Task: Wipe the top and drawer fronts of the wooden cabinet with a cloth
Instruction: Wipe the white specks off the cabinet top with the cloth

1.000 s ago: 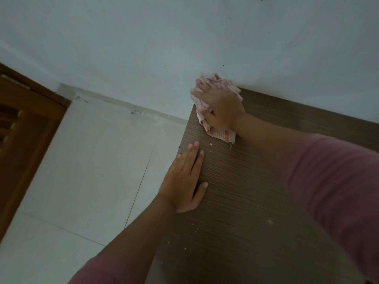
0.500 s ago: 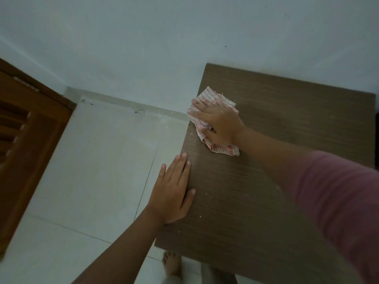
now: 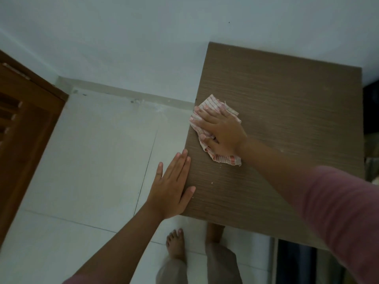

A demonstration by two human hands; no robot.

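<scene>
The wooden cabinet's brown top (image 3: 287, 99) fills the right half of the view, seen from above. A crumpled white cloth with red stripes (image 3: 224, 157) lies near its left edge. My right hand (image 3: 221, 130) presses flat on the cloth, fingers spread toward the left edge. My left hand (image 3: 173, 187) rests flat at the cabinet's left edge, fingers together, thumb on the top, holding nothing. A few pale crumbs dot the top near the cloth. The drawer fronts are hidden below the top.
A white wall (image 3: 143, 37) runs behind the cabinet. Pale floor tiles (image 3: 92, 160) lie to the left. A brown wooden door (image 3: 24, 119) stands at far left. My bare feet (image 3: 176, 244) stand on the tiles by the cabinet's front edge.
My right hand has dragged the cloth from the far left corner toward me along the left edge. My left hand slid slightly off the left edge. The view has tilted down, showing my feet.
</scene>
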